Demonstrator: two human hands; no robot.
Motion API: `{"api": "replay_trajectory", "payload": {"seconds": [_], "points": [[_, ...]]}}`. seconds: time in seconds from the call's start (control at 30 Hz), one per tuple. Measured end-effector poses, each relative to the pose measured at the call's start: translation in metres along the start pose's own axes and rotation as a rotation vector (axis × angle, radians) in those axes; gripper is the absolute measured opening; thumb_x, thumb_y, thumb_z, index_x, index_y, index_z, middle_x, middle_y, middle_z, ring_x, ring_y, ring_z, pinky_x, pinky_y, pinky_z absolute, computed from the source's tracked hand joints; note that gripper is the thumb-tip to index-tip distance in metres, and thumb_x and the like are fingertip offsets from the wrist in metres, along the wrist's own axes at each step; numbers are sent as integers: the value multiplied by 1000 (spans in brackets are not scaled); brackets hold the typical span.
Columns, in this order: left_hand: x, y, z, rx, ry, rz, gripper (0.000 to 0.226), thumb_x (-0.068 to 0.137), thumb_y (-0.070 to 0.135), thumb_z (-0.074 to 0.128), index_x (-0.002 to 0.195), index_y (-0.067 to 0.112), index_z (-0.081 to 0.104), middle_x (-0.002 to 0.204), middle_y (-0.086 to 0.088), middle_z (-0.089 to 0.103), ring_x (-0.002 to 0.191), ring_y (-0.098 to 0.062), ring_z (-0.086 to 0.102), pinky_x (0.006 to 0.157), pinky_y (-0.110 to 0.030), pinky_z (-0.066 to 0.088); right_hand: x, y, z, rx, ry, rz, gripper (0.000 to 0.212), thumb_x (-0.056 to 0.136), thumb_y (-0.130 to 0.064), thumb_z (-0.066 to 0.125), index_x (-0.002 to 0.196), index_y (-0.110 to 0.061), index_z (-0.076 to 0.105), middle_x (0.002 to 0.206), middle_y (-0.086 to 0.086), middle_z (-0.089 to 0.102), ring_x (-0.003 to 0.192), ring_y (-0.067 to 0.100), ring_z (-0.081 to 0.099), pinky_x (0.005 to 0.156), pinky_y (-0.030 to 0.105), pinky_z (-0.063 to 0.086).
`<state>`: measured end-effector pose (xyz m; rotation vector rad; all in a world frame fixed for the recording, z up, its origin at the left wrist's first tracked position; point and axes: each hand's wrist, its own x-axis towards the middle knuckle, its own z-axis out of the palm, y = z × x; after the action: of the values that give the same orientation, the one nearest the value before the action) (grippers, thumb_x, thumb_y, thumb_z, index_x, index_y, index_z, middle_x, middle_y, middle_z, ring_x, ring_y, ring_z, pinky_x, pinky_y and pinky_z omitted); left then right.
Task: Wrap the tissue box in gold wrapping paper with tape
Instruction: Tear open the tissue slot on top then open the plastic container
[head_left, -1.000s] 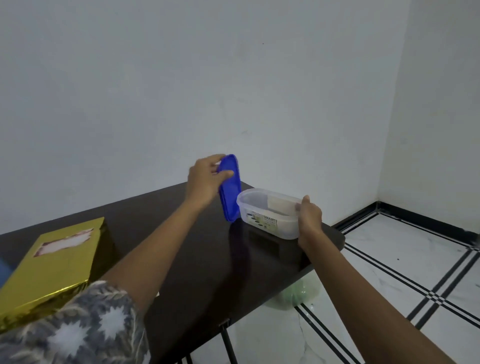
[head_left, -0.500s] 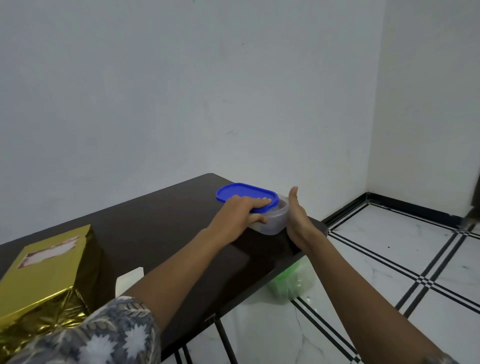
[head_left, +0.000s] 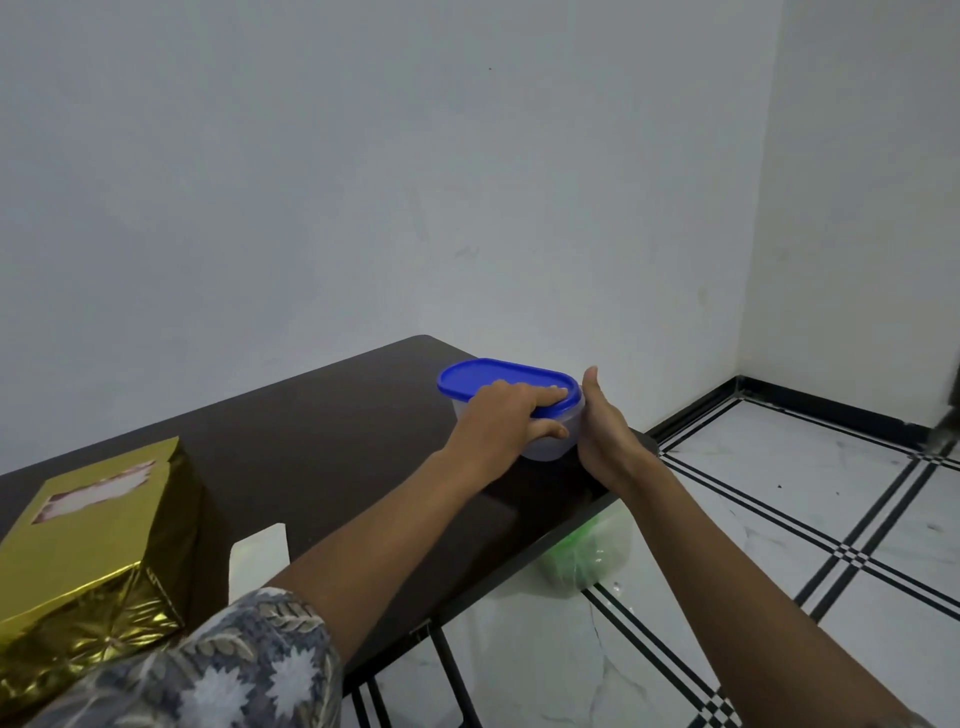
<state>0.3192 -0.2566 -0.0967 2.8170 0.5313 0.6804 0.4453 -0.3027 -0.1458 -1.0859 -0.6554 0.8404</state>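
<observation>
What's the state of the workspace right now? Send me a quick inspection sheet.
Surface: dark table.
Job's things: gold-wrapped tissue box at the left edge.
Clutter: clear container with its blue lid on; white object, unidentifiable.
Hands: left hand presses flat on the lid; right hand flat against the container's side.
Cables: nothing seen.
Surroundings: white walls, tiled floor, green bag under the table.

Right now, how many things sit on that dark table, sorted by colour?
Gold: 1, the wrapped tissue box
Clear with a blue lid: 1, the container
White: 1, a small white piece, too unclear to name
Total: 3
</observation>
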Motion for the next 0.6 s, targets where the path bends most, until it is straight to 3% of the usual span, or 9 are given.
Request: {"api": "replay_trajectory", "payload": {"seconds": [0.1,0.27,0.5,0.6], "points": [[1,-1,1,3,-1,19,48,85,29,66,131,16,56,114,-7,69,98,-20,64,93,-30,47,-2,-1,0,35,-12,9,60,97,-52,16,95,-12,61,96,5,66,101,16,60,95,28,44],[-2,-4,0,-45,12,20,49,85,28,66,131,18,55,122,-2,65,107,-16,61,89,-12,35,-1,-2,-5,77,-60,23,66,95,-56,13,101,-9,59,105,9,66,112,22,57,103,34,41],[1,-13,-2,-100,-31,-18,48,82,29,69,128,20,58,126,1,63,114,-13,56,89,-7,29,0,-2,-10,83,-80,33,62,96,-55,19,102,-9,61,107,8,67,114,21,58,103,33,42],[0,-13,-4,-131,-109,-66,44,81,33,70,123,23,63,124,6,64,115,-8,55,90,-9,34,-1,-3,-9,76,-122,19,51,99,-46,31,104,-6,63,103,12,69,102,22,64,95,33,48]]}}
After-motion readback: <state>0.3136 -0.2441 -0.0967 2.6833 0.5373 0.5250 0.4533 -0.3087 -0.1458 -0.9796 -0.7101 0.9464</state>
